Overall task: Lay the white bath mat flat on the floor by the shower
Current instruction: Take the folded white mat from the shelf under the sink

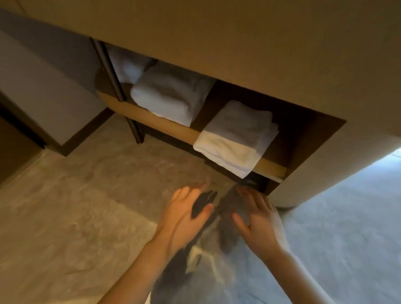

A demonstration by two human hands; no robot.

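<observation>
A folded white cloth, possibly the bath mat, lies on the low wooden shelf under the counter, its front edge hanging over the shelf lip. My left hand and my right hand hover side by side above the stone floor just in front of and below that cloth. Both hands have the fingers spread and hold nothing. Neither hand touches the cloth.
Two more folded white towels lie further left on the shelf, behind a dark metal leg. The counter front overhangs the shelf. A dark cabinet stands at left. The floor at right is brightly lit.
</observation>
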